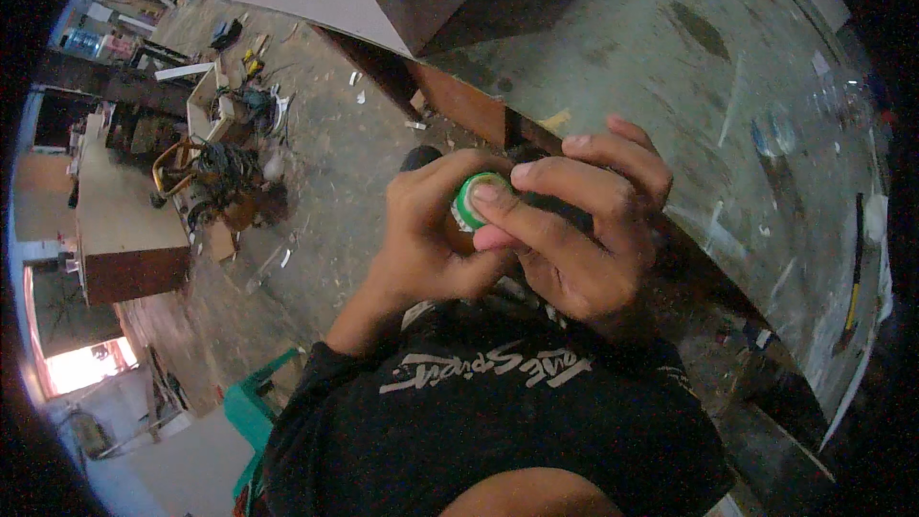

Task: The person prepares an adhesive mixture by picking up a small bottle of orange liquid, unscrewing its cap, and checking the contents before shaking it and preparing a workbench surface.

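In front of my chest, my left hand is wrapped round a small round container, most of which is hidden by the palm and fingers. A bright green lid with a pale top faces up at its end. My right hand comes in from the right side, its thumb pressed on the lid and its index fingertip at the lid's edge. The other right fingers are bent and held off the container. What the container holds cannot be seen.
On my right is a grey-green worktop bearing a large white-and-brown panel piece, a clear plastic bottle and a thin yellow-black tool. Coiled cables and scraps litter the floor. A green plastic chair stands lower left.
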The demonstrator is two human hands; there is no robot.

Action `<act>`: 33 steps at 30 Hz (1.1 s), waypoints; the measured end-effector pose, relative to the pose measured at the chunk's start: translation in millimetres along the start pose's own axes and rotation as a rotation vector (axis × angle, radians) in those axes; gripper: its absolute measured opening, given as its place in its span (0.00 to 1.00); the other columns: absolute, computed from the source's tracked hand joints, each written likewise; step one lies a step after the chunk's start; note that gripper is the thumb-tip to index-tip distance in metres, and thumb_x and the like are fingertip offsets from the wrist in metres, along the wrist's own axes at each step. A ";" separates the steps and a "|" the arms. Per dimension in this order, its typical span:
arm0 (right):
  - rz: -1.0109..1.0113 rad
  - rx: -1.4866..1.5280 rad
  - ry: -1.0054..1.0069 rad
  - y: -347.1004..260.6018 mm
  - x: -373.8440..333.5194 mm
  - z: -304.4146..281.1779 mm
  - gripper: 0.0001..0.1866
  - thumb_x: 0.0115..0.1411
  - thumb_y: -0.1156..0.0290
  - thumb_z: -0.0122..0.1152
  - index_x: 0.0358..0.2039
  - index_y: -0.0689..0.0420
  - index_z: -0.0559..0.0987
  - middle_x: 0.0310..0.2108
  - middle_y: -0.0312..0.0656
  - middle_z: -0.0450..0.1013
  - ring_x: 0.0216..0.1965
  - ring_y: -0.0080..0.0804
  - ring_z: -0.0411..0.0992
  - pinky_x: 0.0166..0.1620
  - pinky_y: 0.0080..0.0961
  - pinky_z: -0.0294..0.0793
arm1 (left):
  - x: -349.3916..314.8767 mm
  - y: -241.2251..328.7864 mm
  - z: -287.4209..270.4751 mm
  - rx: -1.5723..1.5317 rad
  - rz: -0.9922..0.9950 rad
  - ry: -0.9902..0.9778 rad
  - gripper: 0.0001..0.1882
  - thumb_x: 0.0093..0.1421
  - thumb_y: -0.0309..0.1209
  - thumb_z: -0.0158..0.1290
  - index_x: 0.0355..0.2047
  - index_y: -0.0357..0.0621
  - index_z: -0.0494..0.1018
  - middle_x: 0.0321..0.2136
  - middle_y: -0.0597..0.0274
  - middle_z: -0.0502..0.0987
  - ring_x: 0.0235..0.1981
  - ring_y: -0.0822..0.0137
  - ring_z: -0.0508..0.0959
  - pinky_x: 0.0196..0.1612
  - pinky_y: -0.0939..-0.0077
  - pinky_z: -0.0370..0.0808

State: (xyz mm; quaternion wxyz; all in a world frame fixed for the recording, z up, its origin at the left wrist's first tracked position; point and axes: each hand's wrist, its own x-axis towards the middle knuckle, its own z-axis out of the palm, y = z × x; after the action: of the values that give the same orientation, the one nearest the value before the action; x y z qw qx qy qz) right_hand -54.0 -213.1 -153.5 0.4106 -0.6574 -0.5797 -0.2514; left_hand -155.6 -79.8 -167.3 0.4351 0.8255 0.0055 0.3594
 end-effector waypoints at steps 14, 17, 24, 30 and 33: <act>-0.047 0.145 -0.044 11.2 8.8 -19.3 0.13 0.56 0.53 0.65 0.27 0.48 0.78 0.47 0.40 0.70 0.50 0.43 0.66 0.56 0.43 0.66 | 4.3 3.0 -4.4 0.044 0.081 -0.106 0.25 0.42 0.41 0.66 0.37 0.39 0.75 0.27 0.53 0.76 0.28 0.51 0.80 0.29 0.68 0.74; -0.063 0.154 -0.049 16.0 5.7 -27.8 0.16 0.60 0.50 0.60 0.29 0.50 0.76 0.47 0.43 0.69 0.50 0.44 0.66 0.56 0.45 0.66 | 6.1 5.9 -4.2 -0.078 0.025 -0.196 0.23 0.42 0.40 0.65 0.36 0.39 0.75 0.27 0.53 0.76 0.27 0.52 0.79 0.29 0.68 0.74; 0.123 0.452 -0.005 24.1 -5.2 -25.9 0.15 0.63 0.54 0.59 0.31 0.53 0.73 0.48 0.50 0.66 0.50 0.44 0.65 0.52 0.41 0.65 | 7.9 9.9 -6.8 -0.099 0.022 -0.229 0.19 0.42 0.34 0.61 0.35 0.39 0.75 0.28 0.55 0.77 0.29 0.55 0.81 0.31 0.69 0.76; 0.054 0.439 -0.022 29.9 -2.0 -28.3 0.16 0.59 0.57 0.65 0.26 0.55 0.73 0.44 0.46 0.68 0.47 0.41 0.65 0.49 0.38 0.66 | 5.0 6.2 -6.1 -0.094 0.001 -0.244 0.19 0.42 0.34 0.61 0.35 0.40 0.75 0.28 0.56 0.77 0.29 0.55 0.81 0.32 0.68 0.76; 0.103 0.429 -0.014 26.4 -2.0 -27.2 0.21 0.55 0.52 0.68 0.24 0.57 0.73 0.41 0.46 0.71 0.45 0.39 0.68 0.51 0.36 0.67 | 7.1 2.0 -6.6 -0.081 0.046 -0.292 0.20 0.41 0.35 0.62 0.36 0.41 0.75 0.29 0.57 0.77 0.29 0.55 0.80 0.31 0.67 0.75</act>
State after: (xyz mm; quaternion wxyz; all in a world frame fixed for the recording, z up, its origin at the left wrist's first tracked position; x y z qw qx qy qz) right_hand -24.8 -236.6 -147.0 0.5493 -0.5853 -0.5886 -0.0964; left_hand -154.8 -74.0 -159.3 0.4560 0.8506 -0.0912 0.2455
